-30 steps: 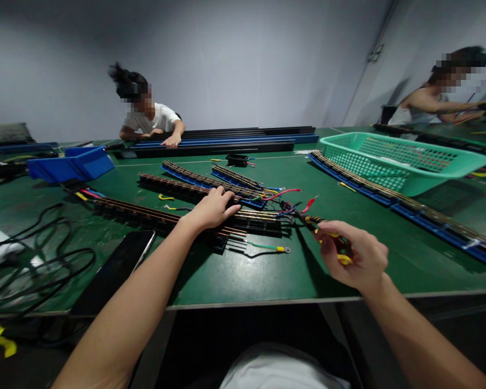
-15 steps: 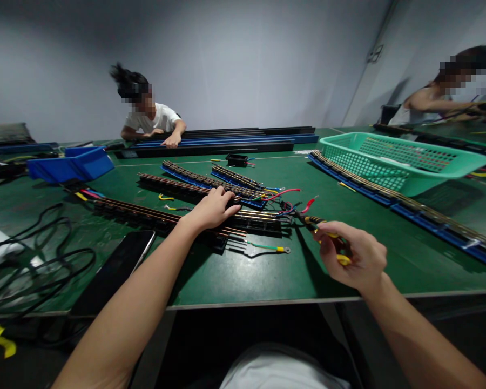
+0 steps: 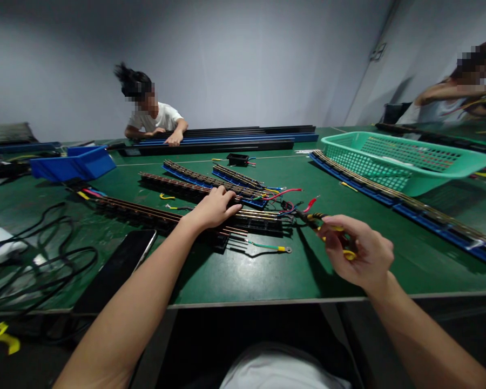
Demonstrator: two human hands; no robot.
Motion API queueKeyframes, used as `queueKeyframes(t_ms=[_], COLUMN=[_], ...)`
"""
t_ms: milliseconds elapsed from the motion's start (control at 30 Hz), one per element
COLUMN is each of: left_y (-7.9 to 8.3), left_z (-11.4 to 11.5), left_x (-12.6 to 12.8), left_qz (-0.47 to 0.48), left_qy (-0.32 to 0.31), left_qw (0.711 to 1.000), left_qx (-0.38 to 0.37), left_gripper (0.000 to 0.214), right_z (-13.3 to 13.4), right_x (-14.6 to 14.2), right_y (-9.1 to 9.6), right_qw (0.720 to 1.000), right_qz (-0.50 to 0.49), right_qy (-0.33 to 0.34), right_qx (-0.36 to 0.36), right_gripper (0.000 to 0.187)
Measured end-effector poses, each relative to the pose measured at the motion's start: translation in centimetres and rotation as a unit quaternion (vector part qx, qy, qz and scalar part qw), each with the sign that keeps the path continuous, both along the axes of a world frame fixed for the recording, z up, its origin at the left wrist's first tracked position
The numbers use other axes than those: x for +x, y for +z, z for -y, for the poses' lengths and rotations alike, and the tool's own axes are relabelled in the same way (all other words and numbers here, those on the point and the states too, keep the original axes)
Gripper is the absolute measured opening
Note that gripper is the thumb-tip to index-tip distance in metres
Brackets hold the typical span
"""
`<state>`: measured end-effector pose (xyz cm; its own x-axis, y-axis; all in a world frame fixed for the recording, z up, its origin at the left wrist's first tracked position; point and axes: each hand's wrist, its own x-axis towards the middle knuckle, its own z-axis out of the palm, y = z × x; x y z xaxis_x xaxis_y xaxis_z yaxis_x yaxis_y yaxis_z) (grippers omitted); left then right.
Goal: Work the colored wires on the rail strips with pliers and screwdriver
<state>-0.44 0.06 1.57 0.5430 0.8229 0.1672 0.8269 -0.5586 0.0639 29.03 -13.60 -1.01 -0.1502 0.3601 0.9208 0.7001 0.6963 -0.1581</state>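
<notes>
My left hand (image 3: 214, 208) lies on a long black strip with copper rails (image 3: 263, 220), fingers curled and pressing down on it. My right hand (image 3: 358, 254) is closed round a yellow-and-black handled screwdriver (image 3: 312, 219), whose tip points at the strip's right end, where red, blue and black wires (image 3: 295, 204) come out. A green wire with a yellow terminal (image 3: 269, 247) lies on the green table (image 3: 267, 275) just below the strip.
More railed strips (image 3: 198, 181) lie beyond my left hand. A teal basket (image 3: 400, 159) sits right, a blue bin (image 3: 75, 163) left, a dark phone (image 3: 117, 267) and black cables (image 3: 36, 265) near left. One person works across the table, another at far right.
My right hand has lifted slightly and shifted a little right with the screwdriver. My left hand stays on the strip. The view has drifted a little.
</notes>
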Motion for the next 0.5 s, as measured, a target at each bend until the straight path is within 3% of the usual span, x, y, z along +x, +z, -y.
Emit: queueKeyframes(t_ms=[200,367,500], left_y=[0.04,-0.02,-0.07], left_z=[0.09,0.07,-0.02], left_x=[-0.02,-0.04,-0.01], left_qz=[0.006,-0.002,-0.004], left_qy=[0.002,0.0,-0.002], left_qw=[1.0,1.0,1.0], left_qx=[-0.003,0.005,0.006], left_gripper=[0.045,0.046,0.046], right_z=[-0.06,-0.33,-0.47], right_x=[0.02,-0.53,-0.62], right_y=[-0.16,-0.03,0.12], right_qw=[0.998,0.983,0.971], right_qz=[-0.039,-0.182,-0.23], right_qy=[0.028,-0.015,-0.037], right_qx=[-0.04,-0.031,-0.043], right_gripper=[0.036,0.03,0.03])
